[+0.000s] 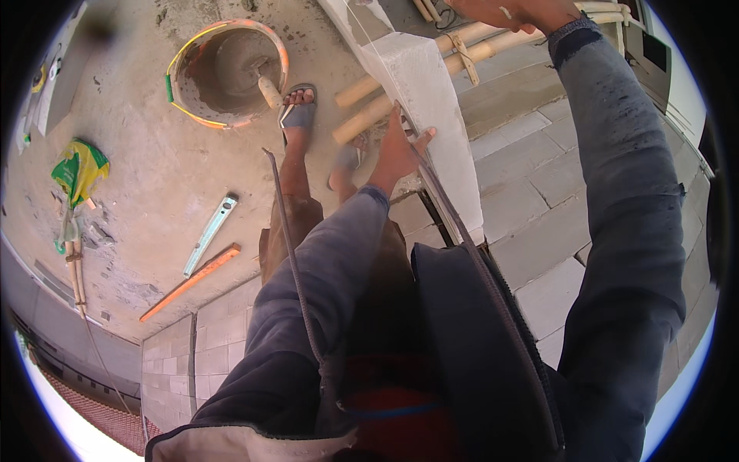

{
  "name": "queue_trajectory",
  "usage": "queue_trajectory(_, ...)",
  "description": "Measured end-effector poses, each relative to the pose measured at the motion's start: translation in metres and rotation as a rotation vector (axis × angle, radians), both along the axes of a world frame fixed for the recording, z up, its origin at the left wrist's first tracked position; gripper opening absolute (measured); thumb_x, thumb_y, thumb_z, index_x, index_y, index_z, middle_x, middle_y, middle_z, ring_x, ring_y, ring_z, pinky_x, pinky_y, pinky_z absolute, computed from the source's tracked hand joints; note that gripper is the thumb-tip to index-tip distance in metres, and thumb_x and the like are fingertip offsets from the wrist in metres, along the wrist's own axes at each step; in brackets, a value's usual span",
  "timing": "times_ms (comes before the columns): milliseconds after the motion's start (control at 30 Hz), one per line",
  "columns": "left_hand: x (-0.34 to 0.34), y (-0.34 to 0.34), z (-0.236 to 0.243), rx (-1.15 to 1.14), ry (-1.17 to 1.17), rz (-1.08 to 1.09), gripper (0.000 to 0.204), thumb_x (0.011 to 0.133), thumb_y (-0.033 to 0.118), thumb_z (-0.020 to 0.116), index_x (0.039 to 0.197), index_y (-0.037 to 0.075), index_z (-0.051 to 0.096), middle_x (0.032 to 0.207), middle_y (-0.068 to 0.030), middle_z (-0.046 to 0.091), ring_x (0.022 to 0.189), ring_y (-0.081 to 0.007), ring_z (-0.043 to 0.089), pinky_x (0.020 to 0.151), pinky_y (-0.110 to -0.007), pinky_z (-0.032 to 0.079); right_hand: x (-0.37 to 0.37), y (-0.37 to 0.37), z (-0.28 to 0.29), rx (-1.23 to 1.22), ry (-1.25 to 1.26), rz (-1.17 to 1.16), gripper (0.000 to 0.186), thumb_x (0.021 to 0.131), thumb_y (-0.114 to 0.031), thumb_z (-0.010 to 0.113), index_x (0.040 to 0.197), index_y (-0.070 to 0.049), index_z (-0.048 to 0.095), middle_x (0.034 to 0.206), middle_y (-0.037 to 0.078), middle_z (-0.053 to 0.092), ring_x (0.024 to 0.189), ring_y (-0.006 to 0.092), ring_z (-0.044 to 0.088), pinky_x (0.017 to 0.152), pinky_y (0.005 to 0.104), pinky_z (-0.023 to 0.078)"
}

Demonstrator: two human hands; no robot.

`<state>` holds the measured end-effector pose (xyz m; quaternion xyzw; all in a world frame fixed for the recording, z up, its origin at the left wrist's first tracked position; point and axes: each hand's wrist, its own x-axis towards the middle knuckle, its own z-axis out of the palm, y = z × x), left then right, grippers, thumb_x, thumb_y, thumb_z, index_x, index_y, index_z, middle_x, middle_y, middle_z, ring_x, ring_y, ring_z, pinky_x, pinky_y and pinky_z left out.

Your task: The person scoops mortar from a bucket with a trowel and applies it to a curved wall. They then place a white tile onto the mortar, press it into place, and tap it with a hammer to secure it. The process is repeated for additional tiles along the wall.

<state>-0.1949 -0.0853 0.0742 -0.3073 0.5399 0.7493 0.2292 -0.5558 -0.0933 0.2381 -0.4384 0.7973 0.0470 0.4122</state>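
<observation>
My left hand rests against the near left side of a long pale concrete block, its fingers stretched out and the thumb lying over the block's edge. At the upper right, my right hand is partly cut off by the picture's top edge, close above bamboo poles; its fingers are mostly hidden. A thin string runs over the far end of the block. The block sits along the top of a wall.
An orange-rimmed bucket holds grey mortar and a wooden-handled tool. A light-blue spirit level and an orange bar lie on the floor beside a green-and-yellow bag. Block masonry stands at right.
</observation>
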Motion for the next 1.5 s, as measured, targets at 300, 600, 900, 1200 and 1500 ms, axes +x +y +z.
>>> queue_trajectory(300, -0.007, -0.006, 0.014, -0.119, 0.033, -0.091, 0.100, 0.096, 0.032, 0.084, 0.164, -0.008, 0.023, 0.149, -0.0280, 0.058, 0.133, -0.0354, 0.063, 0.106, -0.041, 0.055, 0.037, -0.004, 0.015, 0.254, 0.018, 0.236, 0.030, 0.088, -0.015, 0.060, 0.109, -0.004, 0.077, 0.104, 0.023, 0.078, 0.085, 0.0415, 0.075, 0.072, 0.0542, 0.055)
queue_trajectory(600, -0.011, -0.015, 0.020, -0.066, -0.083, -0.092, 0.112, 0.091, 0.035, 0.089, 0.166, -0.005, 0.016, 0.144, -0.0269, 0.057, 0.125, -0.0322, 0.065, 0.094, -0.041, 0.061, 0.213, 0.201, 0.068, -0.357, 0.353, -0.787, 0.038, 0.102, -0.019, 0.060, 0.134, 0.001, 0.062, 0.099, 0.022, 0.073, 0.073, 0.0395, 0.071, 0.068, 0.0492, 0.057)
queue_trajectory(900, -0.015, 0.006, 0.027, -0.095, -0.065, -0.352, 0.113, 0.094, 0.038, 0.087, 0.164, 0.008, 0.002, 0.159, -0.0332, 0.035, 0.147, -0.0517, 0.045, 0.112, -0.062, 0.052, 0.521, 0.250, 0.061, -0.258, 0.046, -2.171, 0.017, 0.114, -0.025, 0.057, 0.114, -0.008, 0.058, 0.077, -0.005, 0.048, 0.062, 0.0041, 0.041, 0.053, 0.0244, 0.036)
queue_trajectory(1200, -0.018, -0.005, 0.028, -0.057, -0.047, -0.513, 0.122, 0.097, 0.042, 0.084, 0.163, 0.004, -0.011, 0.163, -0.0301, 0.035, 0.146, -0.0461, 0.050, 0.110, -0.065, 0.053, 0.667, 0.221, 0.029, -0.463, 0.400, -2.750, 0.029, 0.114, -0.033, 0.057, 0.108, -0.005, 0.057, 0.078, 0.002, 0.057, 0.064, 0.0113, 0.053, 0.059, 0.0343, 0.044)
queue_trajectory(1500, -0.013, 0.002, 0.031, -0.153, -0.057, -0.554, 0.135, 0.097, 0.051, 0.080, 0.165, -0.001, -0.024, 0.171, -0.0275, 0.029, 0.147, -0.0427, 0.050, 0.112, -0.066, 0.050, 0.707, 0.201, -0.002, -0.063, 0.328, -2.616, 0.042, 0.113, -0.042, 0.055, 0.116, 0.000, 0.058, 0.089, 0.024, 0.070, 0.087, 0.0386, 0.074, 0.079, 0.0496, 0.053)
